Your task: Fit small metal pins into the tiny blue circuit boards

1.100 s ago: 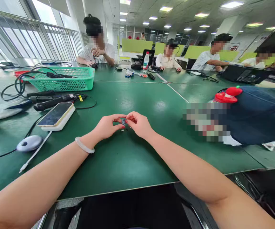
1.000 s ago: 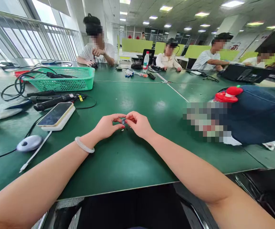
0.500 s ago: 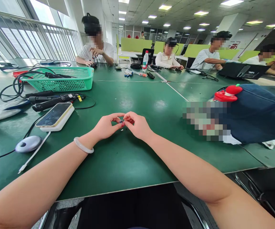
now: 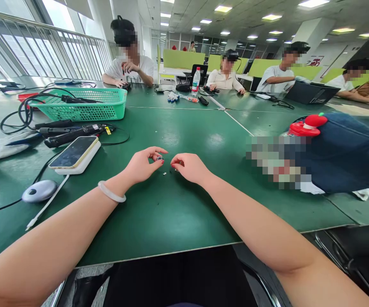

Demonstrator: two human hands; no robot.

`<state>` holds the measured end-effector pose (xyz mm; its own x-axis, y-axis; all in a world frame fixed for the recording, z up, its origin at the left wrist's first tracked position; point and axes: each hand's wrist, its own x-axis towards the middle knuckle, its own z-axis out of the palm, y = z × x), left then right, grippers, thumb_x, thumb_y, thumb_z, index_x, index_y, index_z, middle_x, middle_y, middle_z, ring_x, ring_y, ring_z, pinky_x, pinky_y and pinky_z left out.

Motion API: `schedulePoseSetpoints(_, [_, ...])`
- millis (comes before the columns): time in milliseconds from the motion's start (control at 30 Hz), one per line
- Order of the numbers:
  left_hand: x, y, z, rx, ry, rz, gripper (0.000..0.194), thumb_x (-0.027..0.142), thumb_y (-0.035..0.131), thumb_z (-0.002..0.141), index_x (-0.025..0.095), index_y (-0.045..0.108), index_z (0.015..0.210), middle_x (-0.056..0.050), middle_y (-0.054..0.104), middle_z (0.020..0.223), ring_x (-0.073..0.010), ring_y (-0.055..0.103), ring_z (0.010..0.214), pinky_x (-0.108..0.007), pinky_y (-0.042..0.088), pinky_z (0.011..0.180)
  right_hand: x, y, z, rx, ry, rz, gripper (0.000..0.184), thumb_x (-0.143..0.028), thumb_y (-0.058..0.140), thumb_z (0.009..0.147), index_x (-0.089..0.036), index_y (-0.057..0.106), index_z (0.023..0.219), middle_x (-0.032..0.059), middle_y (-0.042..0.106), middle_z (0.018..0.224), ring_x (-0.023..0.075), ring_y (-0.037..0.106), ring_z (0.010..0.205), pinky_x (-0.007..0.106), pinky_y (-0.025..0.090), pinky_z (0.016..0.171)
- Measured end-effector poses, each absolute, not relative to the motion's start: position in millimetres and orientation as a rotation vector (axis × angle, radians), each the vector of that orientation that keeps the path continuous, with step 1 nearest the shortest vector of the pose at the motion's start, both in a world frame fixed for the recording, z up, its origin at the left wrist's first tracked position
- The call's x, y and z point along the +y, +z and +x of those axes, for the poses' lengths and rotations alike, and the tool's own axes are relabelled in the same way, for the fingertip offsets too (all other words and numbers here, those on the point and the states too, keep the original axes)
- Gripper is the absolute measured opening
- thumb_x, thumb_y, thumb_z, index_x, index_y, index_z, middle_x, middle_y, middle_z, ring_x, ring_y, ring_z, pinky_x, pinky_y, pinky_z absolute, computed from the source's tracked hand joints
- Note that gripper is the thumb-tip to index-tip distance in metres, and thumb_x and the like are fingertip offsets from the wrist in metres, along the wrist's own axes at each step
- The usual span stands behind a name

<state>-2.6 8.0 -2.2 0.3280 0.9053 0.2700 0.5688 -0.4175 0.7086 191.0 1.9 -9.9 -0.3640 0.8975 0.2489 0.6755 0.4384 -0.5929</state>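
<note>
Between the thumb and fingers of my left hand (image 4: 143, 165) is a small dark-and-pale piece (image 4: 159, 158), too small to name. The index finger of that hand stretches out above it. Apart from it, to the right, my right hand (image 4: 192, 167) is closed with its fingertips pinched low over the green table (image 4: 171, 221). What those fingertips hold, if anything, is hidden. A tiny white bit (image 4: 164, 173) lies on the table between the hands, and other small bits lie by the right fingertips.
To the left are a phone (image 4: 74, 152) on a white block, a grey oval device (image 4: 39, 191), black cabled tools (image 4: 74, 137) and a green basket (image 4: 85, 106). A dark blue bag (image 4: 350, 153) sits at right. Across the table stand a bottle (image 4: 196, 81) and several people.
My hands have come apart. The right hand has moved right and slightly down, while the left keeps the small piece and has shifted slightly left.
</note>
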Motion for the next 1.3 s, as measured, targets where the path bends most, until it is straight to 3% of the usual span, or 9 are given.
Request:
schedulePoseSetpoints(167, [12.5,-2.4,-4.4,1.343,0.857,2.028,0.026,0.032,0.054,0.073,0.020,0.066,0.093,-0.001,0.061,0.074,-0.0135,0.053,0.067,-0.027,0.043,0.066,5.8,-10.3,196.9,-2.252,0.411,-1.494,0.016,-0.015,0.053,0.078,-0.022,0.068,0.076,0.0018,0.064,0.088,0.0130,0.056,0.077,0.024,0.041,0.068])
schedulePoseSetpoints(367, [14.5,-6.2,-5.2,1.414,0.776,1.985,0.032,0.041,0.054,0.074,0.021,0.066,0.096,0.001,0.056,0.063,-0.0111,0.045,0.054,-0.024,0.037,0.053,6.8,-7.7,202.6,-2.250,0.438,-1.583,0.014,-0.024,0.057,0.078,-0.022,0.067,0.070,0.0010,0.064,0.083,0.0122,0.056,0.072,0.024,0.040,0.062])
schedulePoseSetpoints(767, [19.9,-14.8,-8.4,1.361,0.724,2.027,0.035,0.033,0.049,0.077,0.023,0.062,0.107,-0.002,0.067,0.081,-0.0143,0.059,0.068,-0.027,0.045,0.067,10.5,-15.6,202.3,-2.290,0.421,-1.550,0.015,-0.020,0.055,0.081,-0.019,0.063,0.068,0.0040,0.062,0.085,0.0130,0.055,0.071,0.025,0.039,0.062])
schedulePoseSetpoints(967, [20.3,-16.0,-10.3,1.371,0.666,2.087,0.033,0.036,0.052,0.075,0.024,0.063,0.104,0.000,0.065,0.074,-0.0158,0.060,0.070,-0.029,0.046,0.070,11.3,-12.7,207.2,-2.158,0.403,-1.736,0.014,-0.021,0.054,0.081,-0.020,0.064,0.070,0.0045,0.064,0.087,0.0144,0.055,0.069,0.025,0.037,0.056])
schedulePoseSetpoints(1200, [20.4,-17.2,-10.4,1.398,0.661,2.064,0.031,0.039,0.061,0.070,0.025,0.065,0.097,-0.001,0.068,0.085,-0.0181,0.062,0.084,-0.032,0.046,0.081,8.9,-11.8,205.1,-2.211,0.390,-1.682,0.019,-0.035,0.061,0.076,-0.020,0.063,0.065,0.0036,0.063,0.079,0.0134,0.053,0.064,0.025,0.036,0.052])
schedulePoseSetpoints(1300, [19.8,-16.6,-10.3,1.412,0.655,2.087,0.030,0.040,0.063,0.068,0.026,0.066,0.094,-0.002,0.068,0.088,-0.0190,0.062,0.086,-0.033,0.047,0.082,7.3,-12.6,201.5,-2.271,0.365,-1.623,0.016,-0.033,0.063,0.076,-0.021,0.064,0.066,0.0028,0.062,0.080,0.0129,0.054,0.066,0.025,0.036,0.054])
